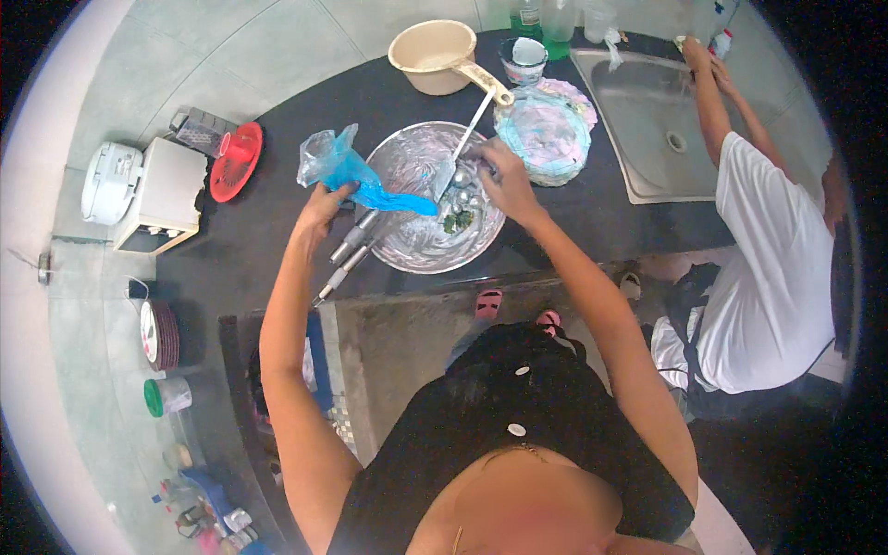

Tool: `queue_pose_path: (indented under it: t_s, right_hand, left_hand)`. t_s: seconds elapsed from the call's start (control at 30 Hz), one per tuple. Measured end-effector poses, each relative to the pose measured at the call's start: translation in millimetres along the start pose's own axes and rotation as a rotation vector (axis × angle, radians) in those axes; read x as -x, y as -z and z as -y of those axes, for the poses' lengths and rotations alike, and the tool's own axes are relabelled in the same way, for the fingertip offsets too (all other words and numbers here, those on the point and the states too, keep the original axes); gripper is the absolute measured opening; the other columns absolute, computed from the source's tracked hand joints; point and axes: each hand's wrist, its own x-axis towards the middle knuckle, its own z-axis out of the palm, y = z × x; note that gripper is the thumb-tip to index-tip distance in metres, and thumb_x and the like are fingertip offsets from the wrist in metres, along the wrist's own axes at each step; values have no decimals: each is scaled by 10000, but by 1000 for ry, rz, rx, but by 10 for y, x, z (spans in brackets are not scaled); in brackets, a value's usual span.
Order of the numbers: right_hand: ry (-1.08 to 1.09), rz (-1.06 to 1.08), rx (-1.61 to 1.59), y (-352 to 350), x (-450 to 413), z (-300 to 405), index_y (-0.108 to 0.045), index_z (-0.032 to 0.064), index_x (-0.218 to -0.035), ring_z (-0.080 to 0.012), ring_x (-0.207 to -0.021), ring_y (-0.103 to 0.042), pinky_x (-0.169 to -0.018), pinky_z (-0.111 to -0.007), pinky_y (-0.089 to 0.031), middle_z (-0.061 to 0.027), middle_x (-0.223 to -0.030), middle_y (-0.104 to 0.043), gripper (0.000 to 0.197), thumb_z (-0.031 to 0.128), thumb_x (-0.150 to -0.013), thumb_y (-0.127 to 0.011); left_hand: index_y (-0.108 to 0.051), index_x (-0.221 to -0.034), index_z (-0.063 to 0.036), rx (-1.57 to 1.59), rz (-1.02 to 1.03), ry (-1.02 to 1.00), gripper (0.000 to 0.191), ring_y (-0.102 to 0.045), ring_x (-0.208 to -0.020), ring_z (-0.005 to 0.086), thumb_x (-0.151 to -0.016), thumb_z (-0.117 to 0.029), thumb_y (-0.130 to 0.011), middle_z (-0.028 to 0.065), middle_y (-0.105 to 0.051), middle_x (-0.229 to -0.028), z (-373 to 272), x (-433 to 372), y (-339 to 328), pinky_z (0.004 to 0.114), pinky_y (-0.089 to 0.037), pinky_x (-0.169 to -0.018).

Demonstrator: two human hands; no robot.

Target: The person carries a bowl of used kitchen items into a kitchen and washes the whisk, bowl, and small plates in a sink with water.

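Note:
My left hand (326, 208) grips a clear plastic piping bag (378, 186) with bright blue filling, its tip hanging over a wide metal bowl (399, 246). White and pinkish smears coat the bowl's inside. Over the bowl's right side is my right hand (510, 177); its fingertips are blurred beside shiny metal pieces (461, 179) that look like piping nozzles. Whether it holds one is unclear. A white spatula (472, 128) leans inside the bowl, near a green clump (458, 222). Two metal-handled utensils (355, 239) rest across the bowl's left rim.
Right of the bowl lies a round pastel-smeared board or plate (544, 135). Behind stand a beige dipper (433, 59) and small stacked tubs (524, 62). A person in a white shirt (770, 277) works at the steel sink (642, 139). A red plate (236, 173) sits left.

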Motion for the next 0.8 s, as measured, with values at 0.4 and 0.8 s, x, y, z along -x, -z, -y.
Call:
queue_pose_path:
  t_s: [0.4,0.8]
  right_hand:
    - [-34,291,492,473,735,-416,-492,-11,-904,-322,-865,-421,-747,-368,-355,-173,-894,-438,291,-67,-619,-475]
    - [-607,394,-779,251,-261,442,-495,43,-979,-148,-900,-463,-709,-264,-422,-60,-964,-448,275,82,-708,-520]
  left_hand:
    - [-455,-973,-5,182,-133,-314,283,-531,-743,182,-750,-167,-521,79,-532,-837,-262,274,35,325,-439,-664]
    - [-477,-965,-19,142,-207,-331,308,-492,-768,156,-758,-244,-512,78,-527,-859,-225,312,-147,284,-405,-631]
